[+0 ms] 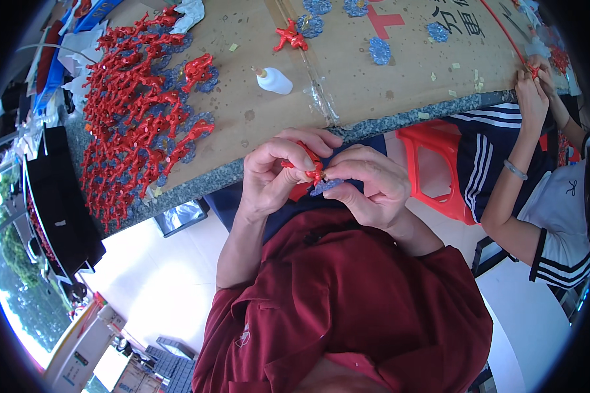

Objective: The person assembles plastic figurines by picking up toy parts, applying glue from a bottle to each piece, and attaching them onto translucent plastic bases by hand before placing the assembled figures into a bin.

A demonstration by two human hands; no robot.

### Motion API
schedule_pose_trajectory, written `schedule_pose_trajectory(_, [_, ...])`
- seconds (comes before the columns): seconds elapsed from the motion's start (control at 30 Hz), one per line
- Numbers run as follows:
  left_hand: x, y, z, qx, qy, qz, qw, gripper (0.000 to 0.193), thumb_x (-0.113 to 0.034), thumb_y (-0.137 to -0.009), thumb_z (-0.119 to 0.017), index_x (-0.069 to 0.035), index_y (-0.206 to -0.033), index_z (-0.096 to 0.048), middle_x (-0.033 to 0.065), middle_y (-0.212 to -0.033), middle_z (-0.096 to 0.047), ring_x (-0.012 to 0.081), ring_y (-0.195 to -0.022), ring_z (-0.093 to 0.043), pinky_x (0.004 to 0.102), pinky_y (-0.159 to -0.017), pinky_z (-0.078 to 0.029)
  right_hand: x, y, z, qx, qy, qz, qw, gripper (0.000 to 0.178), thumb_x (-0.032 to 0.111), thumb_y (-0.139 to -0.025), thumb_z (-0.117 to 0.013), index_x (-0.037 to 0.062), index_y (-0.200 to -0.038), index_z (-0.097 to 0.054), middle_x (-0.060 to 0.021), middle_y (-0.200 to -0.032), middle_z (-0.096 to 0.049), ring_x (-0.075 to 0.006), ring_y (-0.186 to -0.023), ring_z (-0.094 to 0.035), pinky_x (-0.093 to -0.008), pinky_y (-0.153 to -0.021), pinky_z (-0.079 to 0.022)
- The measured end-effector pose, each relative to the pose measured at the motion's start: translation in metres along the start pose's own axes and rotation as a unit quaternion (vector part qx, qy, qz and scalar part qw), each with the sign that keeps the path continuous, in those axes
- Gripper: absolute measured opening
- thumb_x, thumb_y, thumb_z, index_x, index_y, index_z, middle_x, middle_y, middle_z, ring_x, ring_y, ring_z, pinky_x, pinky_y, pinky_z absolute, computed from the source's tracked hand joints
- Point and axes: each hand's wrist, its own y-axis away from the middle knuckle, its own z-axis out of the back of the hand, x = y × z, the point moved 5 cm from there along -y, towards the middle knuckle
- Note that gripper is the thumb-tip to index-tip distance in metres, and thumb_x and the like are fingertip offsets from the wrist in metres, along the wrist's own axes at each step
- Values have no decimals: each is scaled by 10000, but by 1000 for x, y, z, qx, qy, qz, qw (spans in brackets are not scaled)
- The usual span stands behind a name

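Close to the table's front edge, my left hand pinches a small glossy red figurine between thumb and fingers. My right hand grips a translucent blue base right under the figurine. The two pieces meet or nearly meet; the fingers partly cover the joint. On the cardboard beyond lies a white squeeze bottle with a narrow tip. Farther back, another red figurine lies against a blue base. More loose blue bases, such as one blue base, are spread to the right.
Many red figurines on blue bases crowd the table's left side. Cardboard covers the stone-edged table. A red stool stands at the right, beside a co-worker whose hands hold a small red piece. A black bin is at left.
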Motion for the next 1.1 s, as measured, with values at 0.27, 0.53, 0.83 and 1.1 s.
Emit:
schedule_pose_trajectory(0.27, [-5, -1, -6, 5, -70, -15, 997, 68, -75, -826, -587, -28, -863, -554, 157, -939, -578, 317, -968, -563, 417, -819, -467, -8, 4, 2, -18, -20, -13, 1000, 212, 16, -653, -725, -13, -841, -631, -116, -803, -625, -182, -701, -612, -257, -608, -487])
schedule_pose_trajectory(0.53, [-7, 0, -9, -53, -111, 18, 992, 104, -70, -806, -607, -6, -865, -551, 149, -949, -575, 279, -951, -570, 375, -822, -465, -21, 7, 4, -27, -62, -34, 997, 203, 29, -680, -719, -9, -858, -628, -100, -832, -625, -137, -674, -577, -237, -614, -461])
schedule_pose_trajectory(0.83, [-11, 4, -8, -83, -141, 39, 986, 115, -85, -817, -605, 3, -865, -549, 162, -973, -576, 219, -936, -571, 307, -782, -473, -29, 10, 0, -31, -135, -79, 987, 211, 37, -702, -713, -22, -878, -614, -110, -855, -620, -158, -738, -583, -260, -693, -463])
schedule_pose_trajectory(1.1, [-10, 6, -7, -95, -147, 55, 983, 110, -62, -809, -609, 5, -872, -548, 162, -972, -578, 221, -937, -572, 316, -791, -472, -33, 11, -1, -32, -165, -100, 981, 202, 23, -718, -699, -29, -891, -610, -119, -872, -610, -166, -780, -588, -273, -735, -463])
